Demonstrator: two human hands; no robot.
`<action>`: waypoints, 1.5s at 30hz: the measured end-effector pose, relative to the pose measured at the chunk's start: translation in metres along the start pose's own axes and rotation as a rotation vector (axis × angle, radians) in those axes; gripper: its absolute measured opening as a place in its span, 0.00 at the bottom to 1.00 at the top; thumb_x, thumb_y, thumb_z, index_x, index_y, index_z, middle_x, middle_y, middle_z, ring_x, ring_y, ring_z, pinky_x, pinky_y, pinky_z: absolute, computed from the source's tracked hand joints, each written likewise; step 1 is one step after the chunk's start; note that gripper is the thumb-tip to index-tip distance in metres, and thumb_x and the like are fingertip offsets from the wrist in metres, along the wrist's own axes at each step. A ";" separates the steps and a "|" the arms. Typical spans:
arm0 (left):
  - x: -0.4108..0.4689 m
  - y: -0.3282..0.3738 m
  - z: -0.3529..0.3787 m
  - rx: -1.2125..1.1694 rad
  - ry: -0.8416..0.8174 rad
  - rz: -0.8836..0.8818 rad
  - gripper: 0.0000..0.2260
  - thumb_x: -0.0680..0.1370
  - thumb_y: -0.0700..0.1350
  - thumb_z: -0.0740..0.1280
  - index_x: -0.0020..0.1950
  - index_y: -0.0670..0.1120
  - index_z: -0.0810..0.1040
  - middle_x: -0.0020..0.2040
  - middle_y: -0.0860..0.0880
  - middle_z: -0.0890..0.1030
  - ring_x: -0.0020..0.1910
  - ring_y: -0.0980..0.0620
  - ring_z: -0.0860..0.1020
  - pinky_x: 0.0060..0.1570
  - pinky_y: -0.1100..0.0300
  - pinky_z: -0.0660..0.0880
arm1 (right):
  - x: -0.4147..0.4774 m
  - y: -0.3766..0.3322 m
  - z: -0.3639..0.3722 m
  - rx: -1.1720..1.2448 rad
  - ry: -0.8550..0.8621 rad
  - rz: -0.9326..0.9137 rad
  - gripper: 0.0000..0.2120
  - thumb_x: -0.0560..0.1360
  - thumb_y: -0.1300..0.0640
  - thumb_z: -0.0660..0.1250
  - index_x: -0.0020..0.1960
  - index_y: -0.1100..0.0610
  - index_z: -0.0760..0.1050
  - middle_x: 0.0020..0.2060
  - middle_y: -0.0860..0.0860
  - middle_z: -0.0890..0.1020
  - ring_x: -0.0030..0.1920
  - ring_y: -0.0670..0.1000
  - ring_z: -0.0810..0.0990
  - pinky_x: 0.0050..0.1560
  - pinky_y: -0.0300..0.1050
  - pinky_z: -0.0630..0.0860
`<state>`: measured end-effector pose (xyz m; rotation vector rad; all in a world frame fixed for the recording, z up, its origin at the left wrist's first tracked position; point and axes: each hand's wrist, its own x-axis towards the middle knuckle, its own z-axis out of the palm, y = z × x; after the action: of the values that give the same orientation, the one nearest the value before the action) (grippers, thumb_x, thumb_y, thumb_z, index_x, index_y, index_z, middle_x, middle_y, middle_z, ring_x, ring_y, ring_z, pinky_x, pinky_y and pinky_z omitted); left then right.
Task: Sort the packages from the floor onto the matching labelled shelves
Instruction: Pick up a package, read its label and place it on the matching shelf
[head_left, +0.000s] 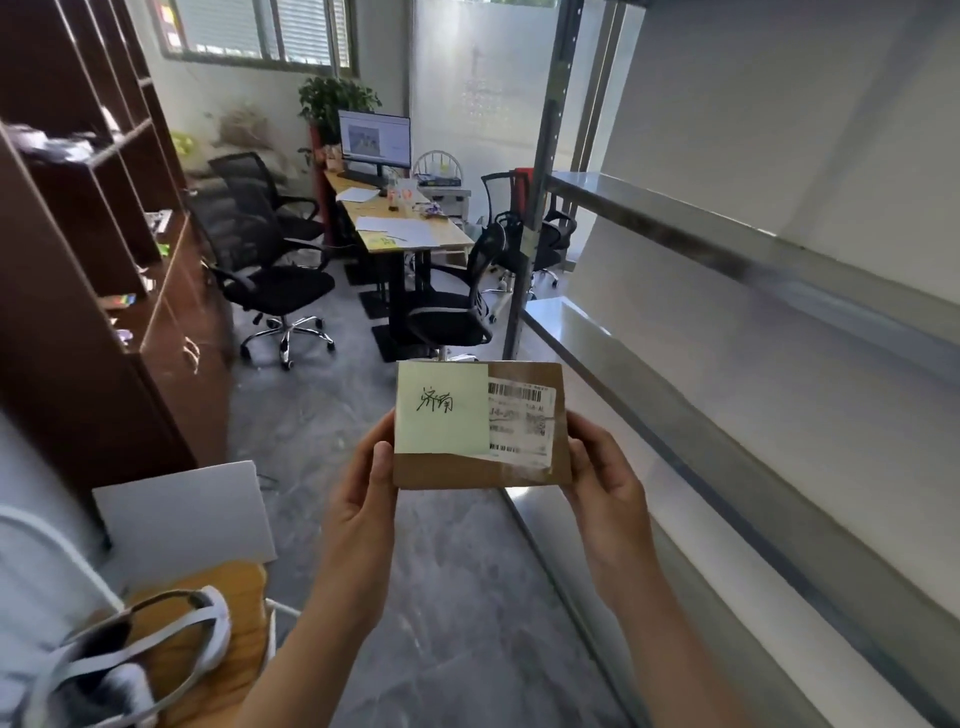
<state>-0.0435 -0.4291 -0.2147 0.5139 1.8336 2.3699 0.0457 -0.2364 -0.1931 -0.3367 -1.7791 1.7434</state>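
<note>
A small brown cardboard package (467, 470) is held up in front of me, flat face toward the camera. A pale green sticky note (441, 408) with handwritten characters covers its left half, and a white barcode shipping label (522, 423) covers the right. My left hand (361, 499) grips the package's left edge, thumb on the front. Its right edge is held by my right hand (605, 486). The metal shelving unit (675, 395) runs along my right, with several bare shelf levels; no shelf labels are readable.
A dark wooden cabinet (104, 312) lines the left wall. Black office chairs (270, 260) and a desk with a monitor (374, 137) stand ahead. A white chair with a yellow cushion and a bag (156, 660) sits at lower left. The grey floor (457, 597) runs between them.
</note>
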 end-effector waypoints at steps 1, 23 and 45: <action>0.008 0.000 0.000 0.009 0.013 0.001 0.25 0.75 0.71 0.61 0.69 0.64 0.74 0.67 0.58 0.80 0.71 0.54 0.73 0.72 0.43 0.67 | 0.011 0.003 0.003 0.002 -0.018 -0.001 0.14 0.78 0.44 0.64 0.62 0.39 0.81 0.61 0.44 0.85 0.63 0.48 0.83 0.62 0.50 0.80; 0.188 -0.032 0.071 0.124 0.211 0.056 0.26 0.75 0.70 0.63 0.70 0.63 0.74 0.69 0.56 0.78 0.72 0.52 0.72 0.70 0.47 0.67 | 0.249 0.049 0.007 0.151 -0.224 0.013 0.13 0.84 0.52 0.62 0.64 0.43 0.81 0.58 0.44 0.86 0.60 0.43 0.84 0.52 0.31 0.80; 0.391 -0.089 -0.007 0.040 0.158 -0.023 0.24 0.73 0.71 0.63 0.67 0.66 0.76 0.65 0.58 0.81 0.69 0.52 0.75 0.70 0.41 0.69 | 0.392 0.105 0.121 0.080 -0.147 0.061 0.17 0.78 0.47 0.62 0.64 0.46 0.81 0.57 0.47 0.87 0.61 0.48 0.84 0.56 0.40 0.83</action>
<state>-0.4232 -0.3015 -0.2221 0.3152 1.9430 2.4268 -0.3546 -0.0975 -0.1905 -0.2373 -1.8114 1.9195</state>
